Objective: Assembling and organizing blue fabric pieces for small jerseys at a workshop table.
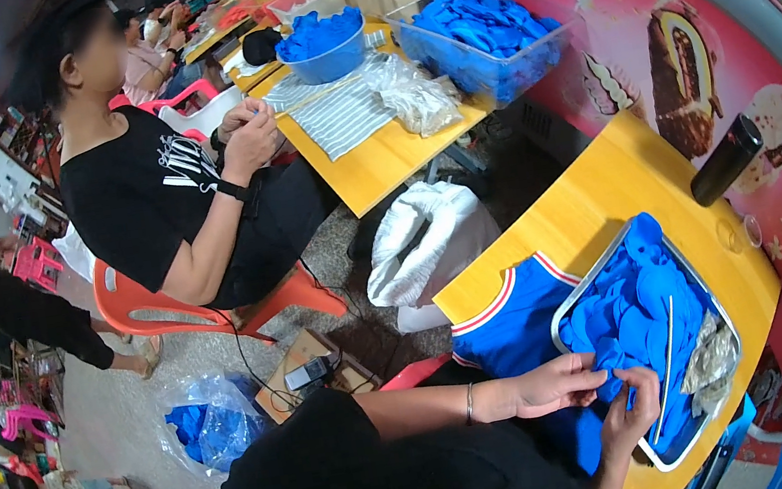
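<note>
Both my hands are over the near side of a white-rimmed tray [659, 459] heaped with flat, rounded blue pieces [638, 304], whose kind I cannot make out. My left hand [559, 384], with a bangle on its wrist, pinches at a small blue piece [614, 374]. Opposite it, the fingers of my right hand [635, 404] close on the same piece, and its details are partly hidden. A thin metal rod [667, 365] lies aslant over the heap, right of my right hand. Beside it sits a crumpled clear bag [712, 363] of small things.
The tray stands on a yellow wooden table [594, 184], beside a blue garment [513, 317] with striped trim. A black bottle [727, 159] stands near the red wall. At another table [381, 175], a seated person [169, 176] works near blue-filled tubs. A white sack [431, 239] stands between.
</note>
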Demonstrator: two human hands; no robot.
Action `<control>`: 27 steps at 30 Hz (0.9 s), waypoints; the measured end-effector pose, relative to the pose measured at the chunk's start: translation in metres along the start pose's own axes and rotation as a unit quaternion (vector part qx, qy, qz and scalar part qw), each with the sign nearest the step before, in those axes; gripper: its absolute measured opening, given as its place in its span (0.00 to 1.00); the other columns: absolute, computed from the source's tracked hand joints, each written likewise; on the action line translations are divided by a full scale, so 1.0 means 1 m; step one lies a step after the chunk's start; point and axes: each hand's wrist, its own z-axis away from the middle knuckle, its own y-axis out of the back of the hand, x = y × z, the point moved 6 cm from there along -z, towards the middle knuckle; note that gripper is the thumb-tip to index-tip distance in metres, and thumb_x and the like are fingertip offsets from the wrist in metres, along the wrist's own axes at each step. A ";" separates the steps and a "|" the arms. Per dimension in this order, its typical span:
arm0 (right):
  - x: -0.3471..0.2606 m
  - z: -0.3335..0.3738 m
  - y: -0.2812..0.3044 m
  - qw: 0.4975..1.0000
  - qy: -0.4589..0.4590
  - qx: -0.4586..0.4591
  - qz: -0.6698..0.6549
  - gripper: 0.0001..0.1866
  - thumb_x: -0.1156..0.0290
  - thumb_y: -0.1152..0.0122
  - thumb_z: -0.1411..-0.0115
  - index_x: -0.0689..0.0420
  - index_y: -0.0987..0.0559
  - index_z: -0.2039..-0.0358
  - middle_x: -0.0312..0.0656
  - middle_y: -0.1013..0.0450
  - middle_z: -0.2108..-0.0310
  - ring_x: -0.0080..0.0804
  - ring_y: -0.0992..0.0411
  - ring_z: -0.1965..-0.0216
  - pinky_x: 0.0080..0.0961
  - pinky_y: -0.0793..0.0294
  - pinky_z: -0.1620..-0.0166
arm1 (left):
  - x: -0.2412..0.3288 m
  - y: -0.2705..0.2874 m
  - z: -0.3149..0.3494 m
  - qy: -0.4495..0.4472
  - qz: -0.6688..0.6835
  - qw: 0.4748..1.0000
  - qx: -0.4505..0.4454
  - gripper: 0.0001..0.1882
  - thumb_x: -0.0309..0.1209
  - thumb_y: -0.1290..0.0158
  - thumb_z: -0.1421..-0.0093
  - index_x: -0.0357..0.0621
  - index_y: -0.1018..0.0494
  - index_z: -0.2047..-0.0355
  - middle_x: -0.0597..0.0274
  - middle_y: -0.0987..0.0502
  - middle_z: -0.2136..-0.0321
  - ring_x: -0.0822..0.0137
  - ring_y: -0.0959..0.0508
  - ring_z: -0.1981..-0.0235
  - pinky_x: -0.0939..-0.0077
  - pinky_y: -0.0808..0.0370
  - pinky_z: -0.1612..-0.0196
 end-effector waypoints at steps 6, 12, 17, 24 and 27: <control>0.013 0.000 0.004 1.000 -0.013 -0.008 -0.011 0.18 0.89 0.59 0.68 0.66 0.27 0.72 0.47 0.33 0.72 0.40 0.32 0.67 0.27 0.33 0.61 | -0.014 -0.003 -0.004 -0.007 0.052 0.999 -0.001 0.13 0.34 0.55 0.36 0.51 0.36 0.51 0.71 0.30 0.61 0.75 0.30 0.57 0.81 0.33 0.58; 0.043 0.014 0.011 0.978 -0.159 0.034 -0.130 0.10 0.83 0.55 0.48 0.64 0.28 0.65 0.42 0.31 0.68 0.27 0.33 0.67 0.20 0.35 0.63 | 0.002 -0.014 -0.009 -0.022 0.007 1.000 -0.004 0.13 0.35 0.56 0.35 0.51 0.36 0.52 0.70 0.29 0.62 0.76 0.29 0.58 0.81 0.34 0.58; 0.048 0.023 0.009 0.972 -0.148 0.018 -0.180 0.10 0.84 0.48 0.46 0.62 0.30 0.63 0.35 0.35 0.66 0.17 0.38 0.69 0.10 0.40 0.68 | 0.013 -0.009 -0.016 -0.111 -0.184 0.976 0.032 0.10 0.35 0.55 0.36 0.48 0.34 0.56 0.73 0.28 0.65 0.81 0.30 0.64 0.83 0.34 0.61; 0.056 0.021 0.010 0.964 -0.184 0.018 -0.192 0.08 0.85 0.46 0.48 0.60 0.32 0.68 0.36 0.37 0.66 0.17 0.39 0.71 0.10 0.40 0.69 | 0.017 -0.016 -0.018 -0.151 -0.207 0.966 0.026 0.12 0.33 0.53 0.37 0.43 0.35 0.55 0.72 0.29 0.65 0.79 0.31 0.63 0.77 0.31 0.60; 0.043 0.018 0.012 0.975 -0.138 0.012 -0.173 0.10 0.86 0.46 0.51 0.60 0.36 0.72 0.38 0.39 0.68 0.21 0.40 0.69 0.12 0.40 0.67 | 0.026 -0.028 -0.013 -0.211 -0.264 0.941 0.011 0.12 0.32 0.53 0.37 0.40 0.35 0.55 0.70 0.29 0.64 0.78 0.31 0.63 0.77 0.31 0.60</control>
